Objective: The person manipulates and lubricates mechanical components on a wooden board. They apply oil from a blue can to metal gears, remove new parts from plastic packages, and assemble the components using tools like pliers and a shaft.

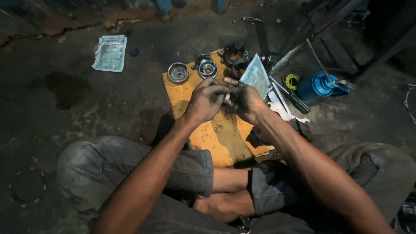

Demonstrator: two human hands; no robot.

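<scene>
Both hands meet above the cardboard sheet [216, 134]: left hand [204, 102] and right hand [246, 100] each clench 1 small metal part [228, 99].

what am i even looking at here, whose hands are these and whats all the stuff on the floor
This is one picture from a camera worn on a person's head, looking down at their own lap as they sit on a dark floor. Their left hand and right hand meet around a small metal part, too hidden to identify. Under them lies a sheet of brown cardboard with round metal machine parts along its far edge. To the right sit a blue oil can and a screwdriver; far left, a clear plastic packet.
</scene>
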